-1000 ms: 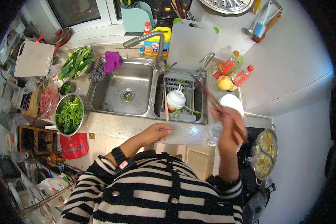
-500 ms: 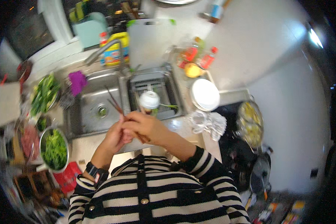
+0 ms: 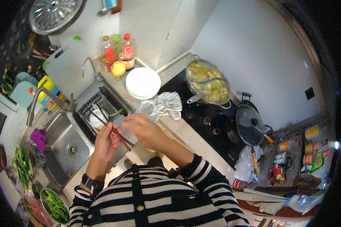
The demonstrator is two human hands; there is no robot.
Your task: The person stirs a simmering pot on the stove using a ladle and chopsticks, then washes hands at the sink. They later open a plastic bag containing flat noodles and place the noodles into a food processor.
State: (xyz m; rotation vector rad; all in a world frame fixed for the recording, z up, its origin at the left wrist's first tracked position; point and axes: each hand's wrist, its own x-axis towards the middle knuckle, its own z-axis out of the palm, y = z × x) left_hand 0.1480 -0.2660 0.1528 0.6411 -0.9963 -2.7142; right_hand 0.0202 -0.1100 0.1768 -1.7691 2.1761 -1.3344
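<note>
A pair of brown chopsticks [image 3: 121, 139] is held in my left hand [image 3: 107, 142], its fingers closed round them and the thin tips slanting toward the sink. Just to the right, my right hand [image 3: 142, 130] is slightly blurred, with its fingers bent and apart, and I see nothing in it. Beyond the chopsticks a white round container [image 3: 97, 119] stands in the right basin's drain rack, with green stalks beside it. A stack of white plates [image 3: 143, 82] and a crumpled white cloth [image 3: 168, 104] lie on the counter past my right hand.
On the black cooktop [image 3: 195, 125] stand a pot of yellowish food [image 3: 208, 85] with a ladle in it and a lidded wok [image 3: 250, 125]. Sauce bottles [image 3: 127, 51] are at the back corner. Bowled greens [image 3: 56, 206] are left, past the steel sink [image 3: 66, 138].
My view has swung right, toward the cooktop. My right hand has come off the chopsticks, which stay in my left hand.
</note>
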